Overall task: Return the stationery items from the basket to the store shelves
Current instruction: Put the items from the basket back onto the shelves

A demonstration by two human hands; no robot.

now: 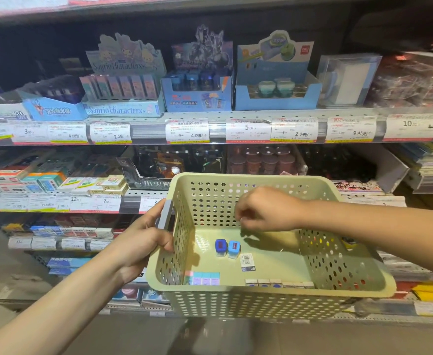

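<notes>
Before the shelves (210, 129), the left hand (143, 242) grips the pale green perforated basket (364, 285) by its side; two blue sharpeners (227, 248) stand inside, the right hand (264, 210) above, fingers loosely curled, empty.

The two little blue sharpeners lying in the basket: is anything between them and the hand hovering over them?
Nothing visible. The right hand hangs inside the pale green perforated plastic basket, above the dark blue sharpener and light blue sharpener, with only open air and bare basket floor between.
</notes>
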